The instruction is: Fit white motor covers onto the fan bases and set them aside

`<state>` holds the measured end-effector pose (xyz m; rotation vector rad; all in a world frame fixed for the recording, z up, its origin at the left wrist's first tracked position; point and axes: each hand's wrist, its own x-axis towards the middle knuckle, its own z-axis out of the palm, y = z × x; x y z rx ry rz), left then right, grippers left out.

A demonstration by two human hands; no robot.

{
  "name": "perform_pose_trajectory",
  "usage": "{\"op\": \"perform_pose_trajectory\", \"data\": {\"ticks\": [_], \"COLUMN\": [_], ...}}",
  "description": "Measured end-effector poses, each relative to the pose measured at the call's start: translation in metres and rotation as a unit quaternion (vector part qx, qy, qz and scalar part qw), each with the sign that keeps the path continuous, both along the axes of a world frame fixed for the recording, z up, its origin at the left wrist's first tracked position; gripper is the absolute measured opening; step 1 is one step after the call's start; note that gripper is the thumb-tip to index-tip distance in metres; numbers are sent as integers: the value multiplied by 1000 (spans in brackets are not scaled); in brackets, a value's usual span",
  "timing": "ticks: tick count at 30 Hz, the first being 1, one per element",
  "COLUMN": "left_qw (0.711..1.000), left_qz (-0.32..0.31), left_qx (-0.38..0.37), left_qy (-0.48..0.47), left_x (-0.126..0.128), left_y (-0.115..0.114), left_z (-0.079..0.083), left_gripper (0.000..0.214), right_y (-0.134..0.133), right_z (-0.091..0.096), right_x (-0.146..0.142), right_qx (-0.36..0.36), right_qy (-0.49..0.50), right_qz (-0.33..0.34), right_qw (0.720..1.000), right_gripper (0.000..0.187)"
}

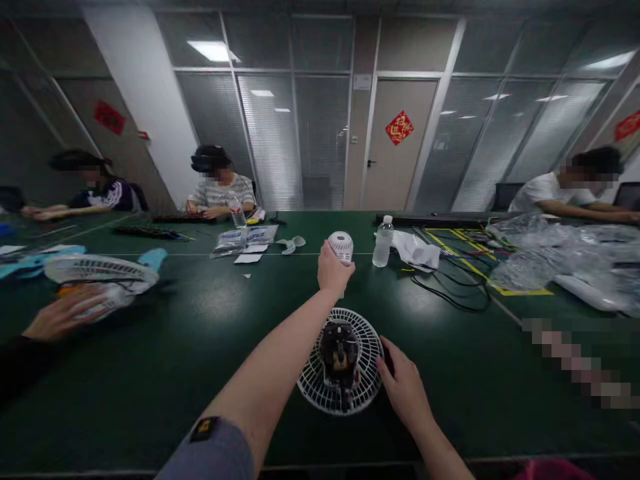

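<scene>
My left hand (pixel 334 270) reaches forward over the table, its fingers wrapped round a white vented motor cover (pixel 341 244). Nearer to me lies a round white fan grille (pixel 367 393), and on its middle a dark motor (pixel 340 350) stands exposed with bits of wiring. Against the grille's right rim rests my right hand (pixel 403 383); thumb and fingers are apart at the edge, and part of the fingertips is hard to make out.
A water bottle (pixel 383 241) stands beyond the cover, beside white crumpled packaging (pixel 415 250) and black cables (pixel 450 297). Clear plastic bags (pixel 565 257) cover the right. At left, a co-worker's hand (pixel 70 310) touches another white fan (pixel 105 273). Plastic packets (pixel 245 239) lie farther back.
</scene>
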<state>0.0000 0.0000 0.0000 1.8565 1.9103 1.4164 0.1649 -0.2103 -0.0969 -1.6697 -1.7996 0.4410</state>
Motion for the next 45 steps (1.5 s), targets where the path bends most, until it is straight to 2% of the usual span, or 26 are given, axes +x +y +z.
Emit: {"op": "perform_pose_trajectory", "data": {"ticks": [8, 13, 20, 25, 27, 30, 33, 36, 39, 42, 45], "left_qw": [1000, 999, 999, 998, 998, 998, 998, 998, 998, 998, 998], "left_qz": [-2, -25, -21, -23, -24, -27, -32, -39, -43, -42, -38], "left_qx": [-10, -24, -29, -34, -40, -39, -38, -41, -43, -43, -39], "left_qy": [-20, -17, 20, 36, 40, 43, 40, 37, 31, 23, 17], "left_x": [-13, -19, -16, -17, -18, -19, -20, -22, -22, -22, -23], "left_y": [5, 8, 3, 1, 1, 2, 4, 5, 7, 9, 9], "left_z": [4, 9, 4, 4, 5, 6, 6, 8, 9, 9, 8], "left_gripper": [106, 105, 106, 105, 105, 105, 105, 105, 106, 107, 106], "right_y": [3, 2, 3, 1, 9, 44, 108, 178, 230, 257, 265], "right_z": [-6, -6, -5, -13, -15, -11, 6, 23, 31, 31, 29], "right_x": [2, 3, 2, 4, 7, 9, 3, -15, -35, -48, -51], "right_qx": [-7, -9, -4, 9, 19, 45, 73, 56, 50, 41, 34], "right_qy": [-1, 3, 12, 42, 75, 134, 165, 217, 236, 261, 287], "right_qz": [-14, -14, -16, -18, -28, -37, -16, 30, 58, 96, 148], "right_qw": [1000, 1000, 1000, 999, 997, 989, 984, 974, 969, 960, 946], "right_gripper": [53, 53, 51, 50, 50, 49, 54, 73, 94, 105, 102]}}
